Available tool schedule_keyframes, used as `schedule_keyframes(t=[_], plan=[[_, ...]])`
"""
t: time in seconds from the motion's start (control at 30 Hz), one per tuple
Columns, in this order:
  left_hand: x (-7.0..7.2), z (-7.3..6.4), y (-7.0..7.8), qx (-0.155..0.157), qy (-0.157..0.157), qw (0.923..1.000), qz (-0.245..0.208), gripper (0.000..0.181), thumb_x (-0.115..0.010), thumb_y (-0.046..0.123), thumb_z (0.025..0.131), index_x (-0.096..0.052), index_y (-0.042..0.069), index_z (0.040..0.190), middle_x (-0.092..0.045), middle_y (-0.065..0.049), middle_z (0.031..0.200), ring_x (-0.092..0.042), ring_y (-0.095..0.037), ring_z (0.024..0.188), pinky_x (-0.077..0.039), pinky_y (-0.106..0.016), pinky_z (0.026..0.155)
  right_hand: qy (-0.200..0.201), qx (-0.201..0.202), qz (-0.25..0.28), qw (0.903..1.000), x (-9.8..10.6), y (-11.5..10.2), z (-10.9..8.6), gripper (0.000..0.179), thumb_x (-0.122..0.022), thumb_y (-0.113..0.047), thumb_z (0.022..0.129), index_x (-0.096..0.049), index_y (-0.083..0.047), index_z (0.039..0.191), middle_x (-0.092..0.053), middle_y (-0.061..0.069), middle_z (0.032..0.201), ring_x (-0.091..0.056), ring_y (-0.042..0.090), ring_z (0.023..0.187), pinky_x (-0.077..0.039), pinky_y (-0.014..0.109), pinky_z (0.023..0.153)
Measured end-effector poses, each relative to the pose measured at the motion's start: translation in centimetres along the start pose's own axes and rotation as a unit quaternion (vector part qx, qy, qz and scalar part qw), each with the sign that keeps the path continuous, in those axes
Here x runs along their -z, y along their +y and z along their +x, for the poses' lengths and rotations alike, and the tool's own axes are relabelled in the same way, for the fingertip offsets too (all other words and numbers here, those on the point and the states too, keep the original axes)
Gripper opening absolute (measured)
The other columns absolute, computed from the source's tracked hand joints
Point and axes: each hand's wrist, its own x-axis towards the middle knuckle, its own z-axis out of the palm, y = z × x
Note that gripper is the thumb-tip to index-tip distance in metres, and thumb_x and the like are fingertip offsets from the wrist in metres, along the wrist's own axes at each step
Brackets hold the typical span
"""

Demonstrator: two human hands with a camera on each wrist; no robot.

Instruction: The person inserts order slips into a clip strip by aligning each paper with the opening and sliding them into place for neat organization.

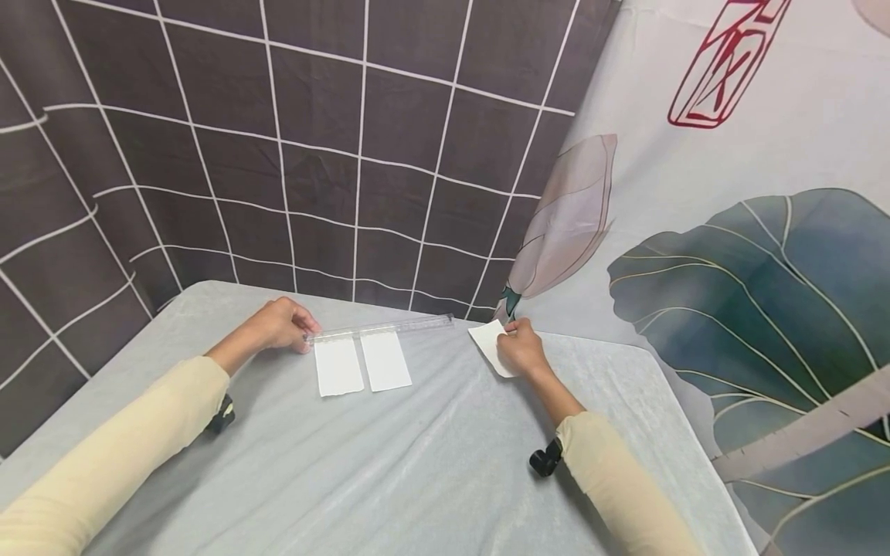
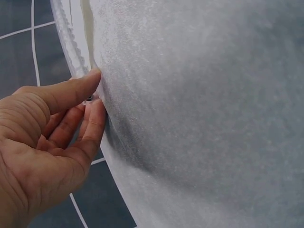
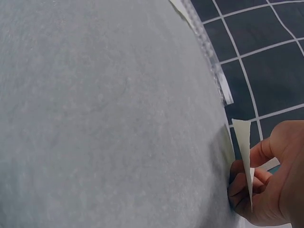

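Note:
My left hand pinches the near-left end of a clear plastic ruler between thumb and fingers. The ruler stretches to the right along the top edges of two white paper pieces, which lie side by side with a narrow gap. In the left wrist view the thumb and fingertips meet at the ruler's end. Off to the right, past the ruler's far end, my right hand grips a third white paper piece. That paper appears nearly edge-on in the right wrist view, between thumb and fingers.
A pale grey cloth with soft creases covers the table. Behind its back edge hangs a dark curtain with a white grid. A light curtain printed with large leaves hangs along the right.

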Motion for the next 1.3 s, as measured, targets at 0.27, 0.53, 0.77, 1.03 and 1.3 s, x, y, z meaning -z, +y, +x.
schedule_keyframes(t=[0.27,0.53,0.77,1.03,1.3], plan=[[0.0,0.1,-0.1,-0.002,0.003,1.0,-0.004,0.04,-0.09,-0.007,0.071,-0.085,-0.003,0.111,-0.085,-0.018,0.106,-0.074,-0.025,0.094,-0.055,-0.028,0.08,0.0,0.017,-0.006,0.9998,-1.9,3.2,3.8,0.042,-0.058,-0.026,0.097,-0.06,-0.005,0.133,-0.075,0.024,0.116,-0.068,0.036,0.102,-0.055,0.042,0.082],[-0.1,0.2,-0.1,0.0,0.003,1.0,-0.007,0.04,-0.09,-0.006,0.072,-0.085,-0.003,0.111,-0.085,-0.018,0.107,-0.075,-0.025,0.095,-0.058,-0.033,0.083,0.007,0.019,-0.001,0.9998,-2.2,1.0,2.3,0.042,-0.059,-0.022,0.094,-0.061,-0.002,0.131,-0.076,0.023,0.111,-0.07,0.037,0.102,-0.057,0.044,0.088],[-0.1,0.1,-0.1,-0.001,0.004,0.9999,-0.009,0.04,-0.09,-0.007,0.072,-0.085,-0.003,0.111,-0.085,-0.019,0.108,-0.076,-0.026,0.097,-0.06,-0.037,0.087,-0.006,0.028,-0.012,0.9995,-3.9,4.3,6.1,0.042,-0.062,-0.027,0.095,-0.062,-0.006,0.132,-0.077,0.019,0.114,-0.072,0.033,0.106,-0.056,0.041,0.092],[-0.1,0.0,0.1,0.004,0.005,0.9999,-0.01,0.04,-0.09,-0.007,0.072,-0.085,-0.003,0.111,-0.085,-0.019,0.108,-0.075,-0.026,0.096,-0.061,-0.038,0.087,0.018,0.054,-0.008,0.9983,-4.1,2.5,4.3,0.036,-0.064,-0.024,0.092,-0.065,-0.004,0.123,-0.076,0.014,0.098,-0.069,0.028,0.092,-0.055,0.037,0.082],[-0.1,-0.2,0.2,0.006,0.006,0.9999,-0.008,0.04,-0.091,-0.006,0.072,-0.085,-0.003,0.111,-0.085,-0.021,0.11,-0.077,-0.029,0.099,-0.063,-0.045,0.094,0.021,0.062,-0.001,0.9978,-4.2,1.3,3.3,0.038,-0.067,-0.021,0.089,-0.068,-0.003,0.123,-0.081,0.019,0.106,-0.075,0.029,0.097,-0.058,0.036,0.085]])
